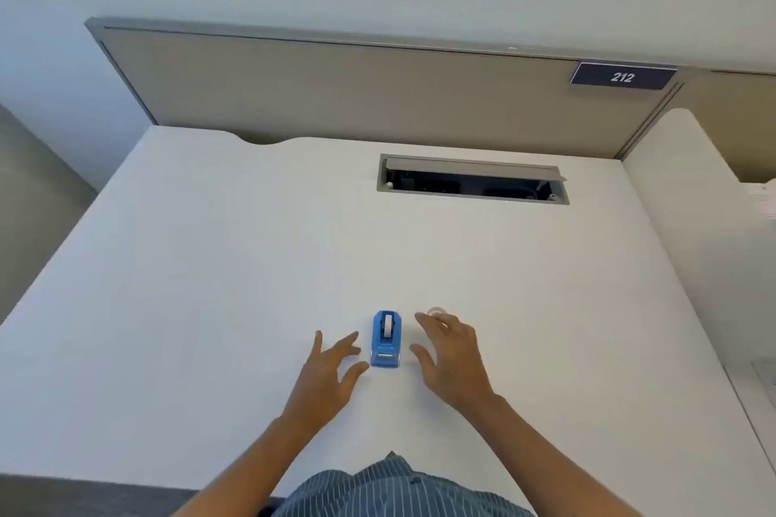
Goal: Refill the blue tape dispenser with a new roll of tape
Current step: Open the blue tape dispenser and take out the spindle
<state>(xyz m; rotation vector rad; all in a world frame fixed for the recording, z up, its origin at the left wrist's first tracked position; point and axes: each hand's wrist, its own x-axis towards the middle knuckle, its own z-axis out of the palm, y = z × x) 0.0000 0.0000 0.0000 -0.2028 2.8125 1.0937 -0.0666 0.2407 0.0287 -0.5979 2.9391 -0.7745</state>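
Observation:
The blue tape dispenser stands on the white desk, a little in front of me, with a white roll showing in its top slot. My left hand hovers just left of it, fingers spread, holding nothing. My right hand is just right of it, also spread and empty. Neither hand touches the dispenser. A clear roll of tape lies on the desk beyond my right fingertips, partly hidden by them.
An open grey cable hatch is set into the desk's far right part. A beige partition with a "212" label closes the back. Another desk surface adjoins at the right.

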